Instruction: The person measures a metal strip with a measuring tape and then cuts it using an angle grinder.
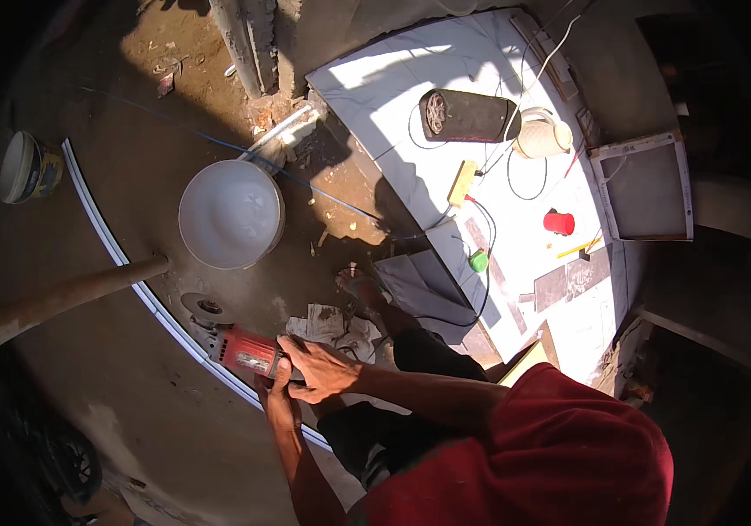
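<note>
A red angle grinder [250,352] is held between my two hands, over the brown floor. My right hand [321,368] wraps round the rear of its body from above, fingers closed. Against the underside of the same end, my left hand [280,396] is closed with its thumb up along the casing. The grinder's round disc [206,307] points away to the upper left, beside its metal head. Below the tool runs a long white strip [161,309] on the floor. Whether the disc is turning, I cannot tell.
A large white bucket [231,215] stands beyond the grinder. A wooden pole [69,302] slants in from the left, near a small bucket [29,168]. On the white tiled surface [393,79] at right are a yellow power strip [462,182], cables, a jug [542,136] and a red cup [559,223].
</note>
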Available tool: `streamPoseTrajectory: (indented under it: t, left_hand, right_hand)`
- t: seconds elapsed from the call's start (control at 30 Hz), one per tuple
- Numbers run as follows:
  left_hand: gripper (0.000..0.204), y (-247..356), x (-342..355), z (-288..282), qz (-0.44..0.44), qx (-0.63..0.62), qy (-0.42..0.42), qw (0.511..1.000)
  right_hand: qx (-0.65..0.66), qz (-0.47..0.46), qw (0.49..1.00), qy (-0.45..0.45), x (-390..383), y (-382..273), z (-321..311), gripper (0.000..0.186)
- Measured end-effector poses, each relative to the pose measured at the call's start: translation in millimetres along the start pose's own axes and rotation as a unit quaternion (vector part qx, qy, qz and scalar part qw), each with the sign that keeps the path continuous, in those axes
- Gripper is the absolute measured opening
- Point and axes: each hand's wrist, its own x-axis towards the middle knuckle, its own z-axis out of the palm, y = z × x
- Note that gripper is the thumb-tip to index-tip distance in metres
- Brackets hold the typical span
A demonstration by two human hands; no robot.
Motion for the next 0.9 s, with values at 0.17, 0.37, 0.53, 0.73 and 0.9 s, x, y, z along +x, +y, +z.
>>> streamPoseTrajectory:
  t: [0.17, 0.37, 0.53, 0.73, 0.9]
  left_hand:
    - [0.060, -11, 54, 90, -0.068, 0.028, -0.117, 0.990]
    - [0.055, -33, 138, 173, -0.013, 0.324, -0.229, 0.918]
    - [0.064, -55, 119, 157, -0.014, 0.610, -0.122, 0.783]
    - [0.040, -124, 34, -50, -0.040, 0.631, 0.019, 0.774]
    - [0.045, -159, -96, -176, -0.267, 0.684, 0.149, 0.662]
  right_hand:
    - [0.023, 0.172, 0.979, 0.108, 5, 30, -84, 0.093]
    - [-0.043, 0.217, 0.961, 0.164, 32, 77, -191, 0.071]
    - [-0.211, 0.245, 0.902, 0.288, 52, 179, -251, 0.062]
    - [-0.294, 0.293, 0.855, 0.310, 84, 256, -304, 0.067]
    - [-0.365, 0.276, 0.834, 0.307, 109, 288, -315, 0.072]
